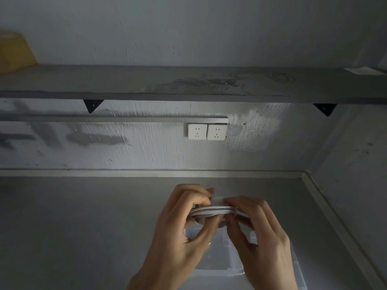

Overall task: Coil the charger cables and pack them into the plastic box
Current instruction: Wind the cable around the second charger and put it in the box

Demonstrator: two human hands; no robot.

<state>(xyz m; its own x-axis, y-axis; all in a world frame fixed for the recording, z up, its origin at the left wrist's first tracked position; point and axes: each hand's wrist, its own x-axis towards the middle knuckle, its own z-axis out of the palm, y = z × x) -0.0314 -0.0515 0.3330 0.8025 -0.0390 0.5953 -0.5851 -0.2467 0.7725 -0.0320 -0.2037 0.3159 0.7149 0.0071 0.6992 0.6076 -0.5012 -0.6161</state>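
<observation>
While both hands sit raised over the grey desk (73, 227), count is: one white charger cable (211, 212) in a flat coil, one clear plastic box (217, 254), two white wall sockets (207, 131) side by side on the back wall, one grey shelf (167, 82) above them on two black brackets (92, 105).

Left hand (180, 231): palm facing right, fingers curled over the coil's left end, thumb under it, closed on the cable. Right hand (261, 235): fingers closed over the coil's right end, thumb underneath, also gripping the cable. Fingertips of both nearly meet on top of the coil. Several loops visible edge-on between the hands; exact loop count not readable.

Coil is held in the air, directly above the box. Box sits on the desk toward the near edge, right of centre, mostly hidden behind the hands; contents can't be made out.

Yellowish object (14, 51) at the shelf's left end, blurred.
</observation>
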